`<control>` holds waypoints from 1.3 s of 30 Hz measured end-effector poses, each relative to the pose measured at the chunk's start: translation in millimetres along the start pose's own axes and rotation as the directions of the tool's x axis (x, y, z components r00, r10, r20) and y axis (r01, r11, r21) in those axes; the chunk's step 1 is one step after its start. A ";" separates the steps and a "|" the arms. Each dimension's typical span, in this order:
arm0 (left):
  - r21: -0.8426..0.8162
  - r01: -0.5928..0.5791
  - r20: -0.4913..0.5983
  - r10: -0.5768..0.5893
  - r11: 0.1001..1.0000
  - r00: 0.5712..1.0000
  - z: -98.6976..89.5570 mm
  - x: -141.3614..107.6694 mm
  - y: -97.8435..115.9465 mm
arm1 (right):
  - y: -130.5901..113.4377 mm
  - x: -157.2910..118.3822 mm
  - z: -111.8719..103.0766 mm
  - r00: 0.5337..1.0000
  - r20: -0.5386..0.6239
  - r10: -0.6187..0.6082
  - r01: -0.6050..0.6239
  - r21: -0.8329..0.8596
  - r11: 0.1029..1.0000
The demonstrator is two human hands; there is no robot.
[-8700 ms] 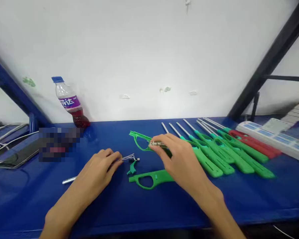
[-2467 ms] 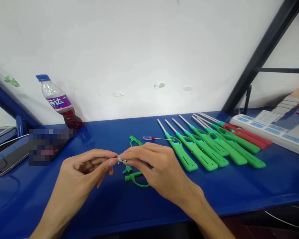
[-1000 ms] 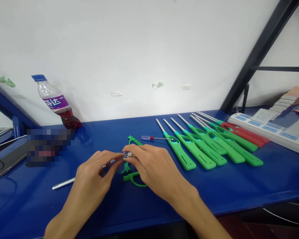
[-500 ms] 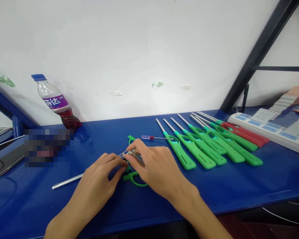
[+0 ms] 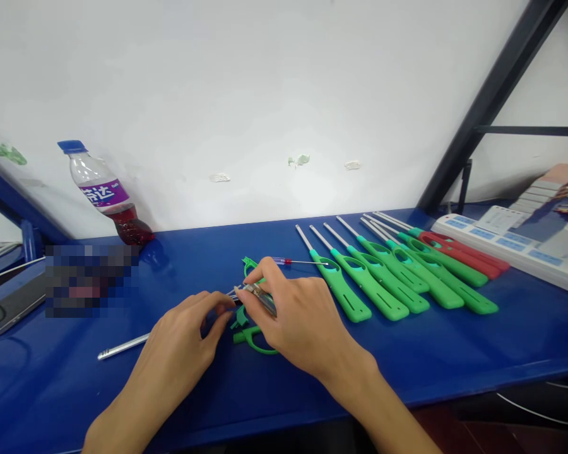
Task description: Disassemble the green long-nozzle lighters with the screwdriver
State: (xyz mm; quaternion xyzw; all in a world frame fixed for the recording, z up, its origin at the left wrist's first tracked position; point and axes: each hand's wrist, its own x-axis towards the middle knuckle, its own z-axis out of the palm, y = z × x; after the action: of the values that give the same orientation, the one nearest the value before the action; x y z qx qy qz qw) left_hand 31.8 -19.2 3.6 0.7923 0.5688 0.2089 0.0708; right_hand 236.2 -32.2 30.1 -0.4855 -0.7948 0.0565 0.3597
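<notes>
Tabletop [image 5: 246, 394], glossy blue, spreads below two bare hands working close together. The right hand [image 5: 307, 331] is clamped on a slim, clear-bodied part with a metal end [image 5: 264, 299], held between thumb and index finger above the table, left of centre. The left hand [image 5: 180, 340] has its thumb and index tips almost meeting beside fine pale wires [image 5: 231, 292]; whether it grips them, I cannot tell. A silver metal tube [image 5: 123, 347] runs leftward from under that hand. Below the fingers lie a teal plastic trigger [image 5: 240, 318] and a green plastic half-shell with a finger loop [image 5: 239, 338]; a second green half-shell [image 5: 248, 263] lies farther back.

Compared with half a second ago, the left fingertips have drawn slightly left, showing more of the trigger, and the right knuckle now hides part of a purple-handled screwdriver [image 5: 288, 261].

To the right, green long-necked lighters [image 5: 400, 287] lie in a row, two red ones [image 5: 473, 255] beyond. At far left, a blue-capped bottle of dark red drink [image 5: 105, 189] leans toward the white wall [image 5: 265, 94].
</notes>
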 end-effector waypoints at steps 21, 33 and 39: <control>0.006 0.031 0.050 -0.031 1.000 0.998 0.5 0.0 -0.8 | 0.7 -1.0 0.0 0.989 -0.103 -0.109 0.097 -0.115 0.989; 0.026 0.012 0.001 -0.012 1.000 1.000 -2.0 -1.7 1.1 | 1.0 -2.6 -1.2 0.993 -0.049 -0.104 0.097 -0.128 0.987; -0.109 0.039 -0.226 -0.063 0.993 0.972 -9.0 -4.7 8.9 | 0.7 -2.5 -2.3 0.992 0.001 -0.129 0.128 -0.118 0.985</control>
State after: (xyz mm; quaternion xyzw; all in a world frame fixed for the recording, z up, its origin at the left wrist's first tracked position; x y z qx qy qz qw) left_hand 34.5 -27.7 13.7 0.7433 0.5816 0.3265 0.0512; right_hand 238.9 -34.5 30.2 -0.4540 -0.8251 -0.0154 0.3360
